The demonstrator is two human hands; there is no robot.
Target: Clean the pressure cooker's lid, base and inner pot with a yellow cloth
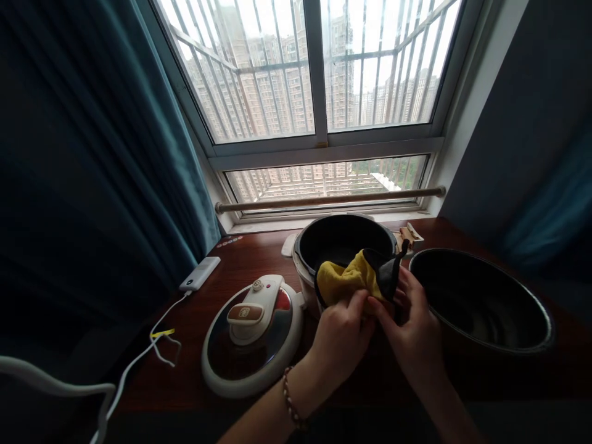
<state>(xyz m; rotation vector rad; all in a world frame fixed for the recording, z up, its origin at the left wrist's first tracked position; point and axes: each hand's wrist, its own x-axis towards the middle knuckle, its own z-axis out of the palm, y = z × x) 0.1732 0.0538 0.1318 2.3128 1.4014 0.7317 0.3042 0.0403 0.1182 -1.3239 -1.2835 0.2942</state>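
At the far left, a blue curtain (152, 135) is hung in folds; below it, a white cable (131, 364), marked by a yellow tie (163, 333), is run to a white device (200, 274) laid on the reddish-brown surface (259, 256). Next, a round lid (252, 336) is laid flat with its handle (245, 313) uppermost, just beside a pale cooker (305, 290); the cooker is stood uncovered near the window (319, 68), by which a horizontal rail (333, 200) is carried, and its dark interior is exposed. The left hand (340, 342), its wrist encircled by a braided bracelet (290, 394), is placed before the cooker; its fingers are curled inward and drawn together on a yellow-and-grey cloth (345, 280). The cloth is bunched and held up at the near side of the cooker, part of whose rim is hidden by it; whether the rim is touched cannot be told. The right hand (416, 324) is set close to the left; its fingers are bent, with the thumb pressed to the cloth's right-hand part, though some fingertips are hidden. At the far right, a large black pot (485, 296) is placed uncovered beside the right hand, its bare inner wall shown.
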